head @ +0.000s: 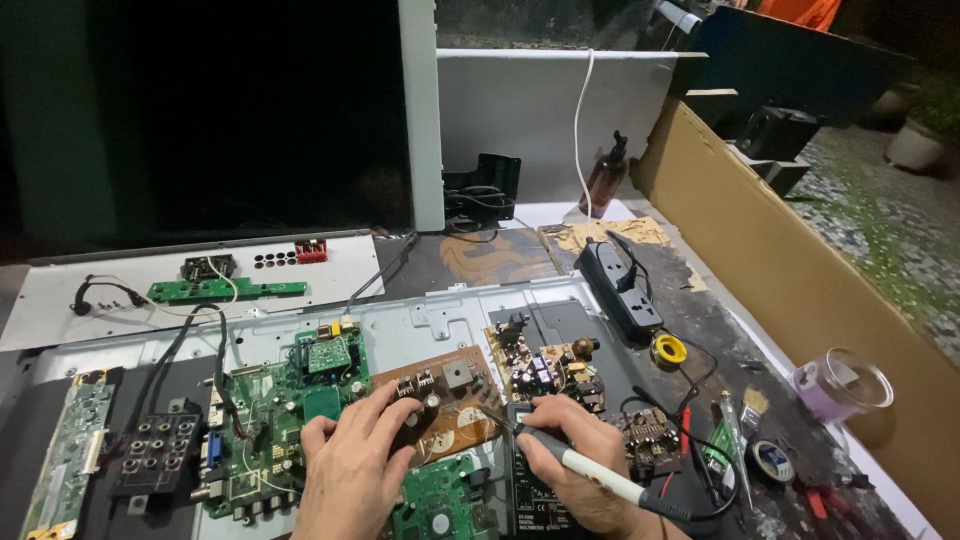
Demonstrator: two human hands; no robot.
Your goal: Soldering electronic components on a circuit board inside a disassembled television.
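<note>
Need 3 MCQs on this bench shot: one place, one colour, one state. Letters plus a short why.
1. Where is the black power strip?
A. right of the brown board
B. on the left green board
C. under the left hand

2. What colour is the solder spool?
A. red
B. yellow
C. white

3. What is the right hand doing?
A. resting open on the bench
B. holding the brown bottle
C. gripping a white-handled soldering iron

Answers:
1 A: it lies on the worn bench top up and right of the brown board.
2 B: a yellow ring sits just below the strip.
3 C: its fingers close round the soldering iron, tip toward the brown board, where the left hand rests.
</note>
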